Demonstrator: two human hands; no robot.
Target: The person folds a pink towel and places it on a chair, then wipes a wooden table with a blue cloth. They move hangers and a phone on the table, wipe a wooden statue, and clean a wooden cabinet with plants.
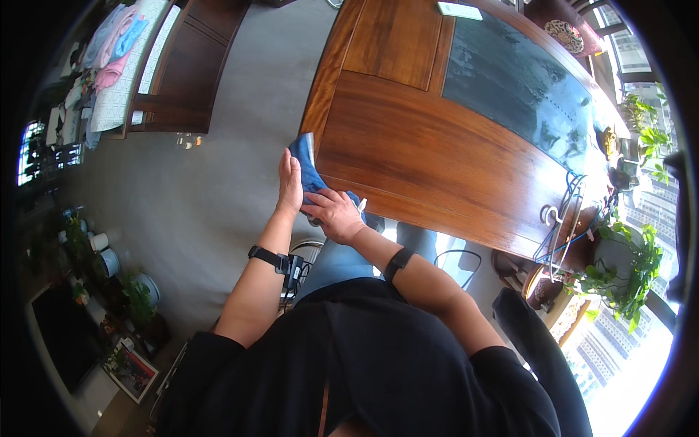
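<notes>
A blue cloth piece (310,170) with a pale edge hangs in front of me at the near left corner of the wooden table (415,136). My left hand (291,183) is held upright along its left side, palm turned to the fabric; whether its fingers grip is hidden. Over the lower part of the cloth lies my right hand (339,216), fingers bent onto the bunched fabric. A small white strip (362,205) sticks out beside the right hand. Both forearms wear black straps, and a small black device (294,271) sits on the left one.
Wire hangers (562,224) and a blue cord lie at the table's right end, by a potted plant (622,257). A white device (460,11) rests on the far side. Folded clothes (117,46) lie on a wooden bench (185,71) at the left. Grey floor (262,82) separates bench and table.
</notes>
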